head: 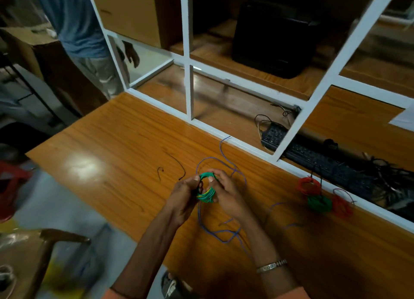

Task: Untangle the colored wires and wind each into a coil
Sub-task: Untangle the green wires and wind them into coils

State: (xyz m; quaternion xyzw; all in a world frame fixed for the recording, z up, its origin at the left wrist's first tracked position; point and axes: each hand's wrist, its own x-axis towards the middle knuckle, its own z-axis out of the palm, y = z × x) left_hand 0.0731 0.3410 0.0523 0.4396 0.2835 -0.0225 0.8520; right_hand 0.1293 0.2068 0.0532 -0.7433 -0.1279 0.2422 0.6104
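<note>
teal-green coil (207, 187) w/ yellow streaks | loose wire (220, 231) purple-blue | two red coils (309, 185), one dark green coil (320, 203) | orange-brown woodgrain table (116, 146) | white frame (251, 86) | black keyboard (313, 155)

1 head view — looking down, close over desk (125, 142).

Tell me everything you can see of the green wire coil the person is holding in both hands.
The green wire coil is a small ring of many thin, plastic-coated turns, teal green with a few yellow strands showing at its lower edge. It is held upright above the wooden counter, not resting on it. The left hand pinches its left side, the right hand grips its right side, fingertips at the top. Loose purple wire lies beneath and around it.
</note>
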